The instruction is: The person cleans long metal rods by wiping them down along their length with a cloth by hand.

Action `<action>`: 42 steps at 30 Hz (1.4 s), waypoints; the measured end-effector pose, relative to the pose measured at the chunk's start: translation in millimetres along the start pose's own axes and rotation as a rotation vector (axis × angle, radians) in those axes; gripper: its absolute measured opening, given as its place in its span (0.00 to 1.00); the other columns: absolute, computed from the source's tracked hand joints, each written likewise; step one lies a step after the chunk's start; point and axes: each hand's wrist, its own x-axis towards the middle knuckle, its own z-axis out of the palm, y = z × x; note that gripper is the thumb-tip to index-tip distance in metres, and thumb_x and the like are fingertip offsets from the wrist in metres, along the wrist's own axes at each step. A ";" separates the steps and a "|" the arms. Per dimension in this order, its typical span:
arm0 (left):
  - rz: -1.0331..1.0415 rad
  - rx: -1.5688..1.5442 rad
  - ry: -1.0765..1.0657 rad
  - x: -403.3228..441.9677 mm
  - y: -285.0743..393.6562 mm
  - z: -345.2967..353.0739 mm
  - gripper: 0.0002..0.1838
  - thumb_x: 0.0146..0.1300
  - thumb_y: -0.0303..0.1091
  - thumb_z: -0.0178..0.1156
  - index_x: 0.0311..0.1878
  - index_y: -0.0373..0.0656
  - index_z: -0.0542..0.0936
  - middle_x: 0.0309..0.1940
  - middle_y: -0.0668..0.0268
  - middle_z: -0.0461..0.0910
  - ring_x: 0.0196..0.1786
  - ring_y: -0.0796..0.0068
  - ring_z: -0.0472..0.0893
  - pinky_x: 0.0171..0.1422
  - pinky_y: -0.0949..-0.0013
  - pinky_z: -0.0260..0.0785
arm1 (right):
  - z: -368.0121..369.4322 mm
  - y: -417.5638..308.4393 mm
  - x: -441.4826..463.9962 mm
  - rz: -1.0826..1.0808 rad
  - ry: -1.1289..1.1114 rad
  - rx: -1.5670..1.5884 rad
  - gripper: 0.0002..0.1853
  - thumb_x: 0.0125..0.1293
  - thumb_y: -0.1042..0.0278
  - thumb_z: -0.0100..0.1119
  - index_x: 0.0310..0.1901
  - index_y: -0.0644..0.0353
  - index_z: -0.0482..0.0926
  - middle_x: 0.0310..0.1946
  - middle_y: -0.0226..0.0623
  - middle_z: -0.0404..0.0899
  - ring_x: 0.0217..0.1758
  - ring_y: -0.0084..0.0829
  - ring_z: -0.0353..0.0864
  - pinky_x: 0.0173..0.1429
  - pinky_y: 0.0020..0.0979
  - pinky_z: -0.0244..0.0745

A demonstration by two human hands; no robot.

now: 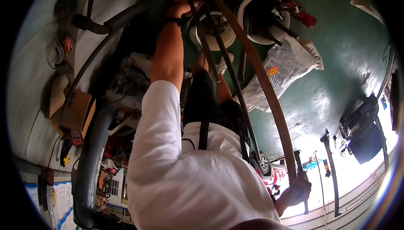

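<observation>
My right hand is low at the right, beside my white shirt, with its fingers wrapped round the lower end of a long brown bar. From there the bar runs up to the top centre, looking bowed in this wide view. My left arm reaches forward to the top, where my left hand is closed near a dark spot; what it grips is hidden in shadow. Beside that hand, two thinner dark bars, a shorter bar and a longer bar, slant down towards the right.
Past the bars stand a white bucket and a larger bucket full of tools. A plastic-wrapped package lies on the green floor. At left are a cardboard box and a thick dark tube.
</observation>
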 end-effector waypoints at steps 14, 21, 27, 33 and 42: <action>0.359 0.146 0.134 -75.5 19.6 81.2 0.26 0.47 0.18 0.68 0.52 0.43 0.75 0.47 0.56 0.80 0.51 0.52 0.81 0.54 0.59 0.73 | 4.5 -10.1 17.8 -0.095 -0.040 0.030 0.09 0.59 0.74 0.47 0.29 0.66 0.78 0.13 0.35 0.67 0.15 0.30 0.65 0.23 0.32 0.56; 0.406 0.026 0.168 -84.7 23.5 86.0 0.22 0.51 0.16 0.68 0.48 0.43 0.74 0.39 0.60 0.83 0.50 0.63 0.83 0.54 0.63 0.74 | 5.7 -8.5 13.6 -0.056 -0.054 0.053 0.10 0.60 0.74 0.46 0.30 0.68 0.77 0.14 0.37 0.69 0.15 0.31 0.66 0.22 0.32 0.56; 0.452 -0.226 0.121 -125.3 74.2 83.7 0.22 0.52 0.22 0.73 0.47 0.43 0.72 0.39 0.62 0.82 0.45 0.61 0.84 0.52 0.65 0.72 | 9.1 -8.6 12.2 -0.070 -0.032 0.092 0.10 0.57 0.77 0.45 0.31 0.68 0.79 0.15 0.36 0.70 0.16 0.29 0.66 0.23 0.31 0.55; 0.203 -0.260 0.167 -165.0 99.9 94.9 0.28 0.57 0.25 0.72 0.58 0.45 0.71 0.43 0.61 0.83 0.46 0.63 0.84 0.54 0.62 0.75 | -0.6 -6.3 6.8 0.011 -0.123 0.127 0.12 0.63 0.80 0.45 0.35 0.69 0.81 0.29 0.44 0.82 0.33 0.36 0.81 0.38 0.32 0.74; -0.096 -0.743 0.101 -272.2 141.6 111.5 0.39 0.61 0.22 0.67 0.74 0.45 0.60 0.55 0.59 0.79 0.61 0.69 0.78 0.64 0.64 0.73 | 9.5 -12.8 12.2 -0.031 -0.054 0.128 0.12 0.59 0.81 0.45 0.33 0.69 0.81 0.23 0.42 0.79 0.21 0.30 0.75 0.27 0.28 0.63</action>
